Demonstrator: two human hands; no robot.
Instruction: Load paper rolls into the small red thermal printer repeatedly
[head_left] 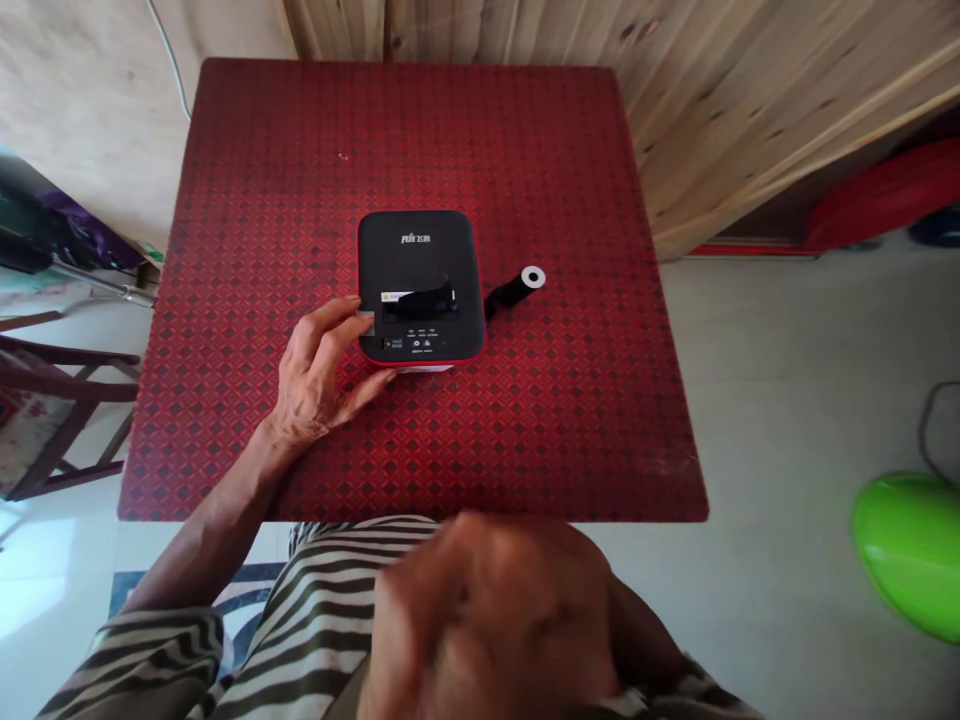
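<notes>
A small black receipt printer point(416, 262) with a red lower edge lies on the red table, white lettering on its top. A loose black strip point(427, 299) rises from the slot in the lid. My left hand point(319, 370) grips the printer's near left corner, fingers on the left side by a grey tab point(366, 322) and thumb along the front. Beside the printer's right side lies a small roll point(533, 277) with a white end and a black outer layer. Close to the camera, my right hand point(495, 615) is blurred; its fingers look curled, but their grasp cannot be made out.
The patterned red table point(585, 420) stands against wood-panelled walls. To the left is a dark wooden chair point(67, 400). A bright green rounded object point(911, 550) sits on the pale floor at the right, and a red object point(885, 195) is behind it.
</notes>
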